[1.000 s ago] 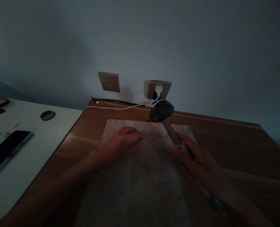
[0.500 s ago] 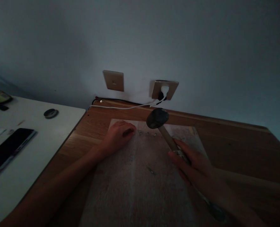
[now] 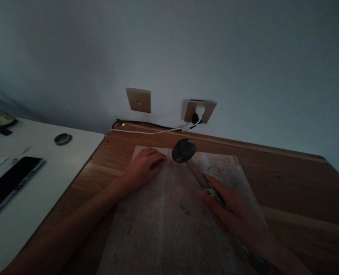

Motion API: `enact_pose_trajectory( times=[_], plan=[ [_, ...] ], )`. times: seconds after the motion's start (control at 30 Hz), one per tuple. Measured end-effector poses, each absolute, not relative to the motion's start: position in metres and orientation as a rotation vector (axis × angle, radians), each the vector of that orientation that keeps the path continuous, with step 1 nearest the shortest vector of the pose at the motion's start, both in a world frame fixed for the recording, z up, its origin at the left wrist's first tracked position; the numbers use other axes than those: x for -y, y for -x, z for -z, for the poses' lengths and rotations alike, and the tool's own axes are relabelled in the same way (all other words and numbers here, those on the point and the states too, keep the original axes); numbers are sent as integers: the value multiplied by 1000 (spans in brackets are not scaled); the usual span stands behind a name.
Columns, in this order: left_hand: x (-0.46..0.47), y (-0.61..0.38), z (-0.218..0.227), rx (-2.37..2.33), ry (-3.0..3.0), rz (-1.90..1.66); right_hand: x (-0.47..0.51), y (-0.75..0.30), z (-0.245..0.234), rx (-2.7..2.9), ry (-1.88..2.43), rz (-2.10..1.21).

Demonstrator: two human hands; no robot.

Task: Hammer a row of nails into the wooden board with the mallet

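Observation:
My right hand is wrapped round the wooden handle of a hammer. Its dark round head hangs low over the far part of a pale board on the wooden table. My left hand rests on the board's far left corner, fingers curled down against it, just left of the hammer head. The small nails near the far edge are hidden behind the head. One loose nail lies on the board between my hands.
A white table stands at the left with a black phone and a small round disc. On the wall are a switch plate and a socket with a plug; a white cable runs along the table's back edge.
The hammer head has come down and leftward from above the nails to just over the board. My left hand has drawn back to the left of the nails.

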State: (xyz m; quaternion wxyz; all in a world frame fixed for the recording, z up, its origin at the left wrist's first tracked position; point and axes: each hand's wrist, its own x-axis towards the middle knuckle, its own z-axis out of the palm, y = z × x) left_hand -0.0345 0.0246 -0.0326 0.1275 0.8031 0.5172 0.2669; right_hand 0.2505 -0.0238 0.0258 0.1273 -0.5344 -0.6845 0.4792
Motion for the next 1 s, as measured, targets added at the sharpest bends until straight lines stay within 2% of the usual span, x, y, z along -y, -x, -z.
enact_pose_trajectory(
  times=[0.6,0.73,0.9,1.0],
  plan=[
    [-26,31,31,-1587,-2009,-867,25,-227,-21,2108,1555,-1454],
    [-28,36,32,-1556,-2003,-857,27,-228,-19,2128,1559,-1363],
    [-2,40,12,-1638,-2315,-854,26,-233,-22,2089,1595,-1366],
    [30,23,-7,-1235,-2826,-760,24,-235,-26,2026,1575,-1403]
  ],
)
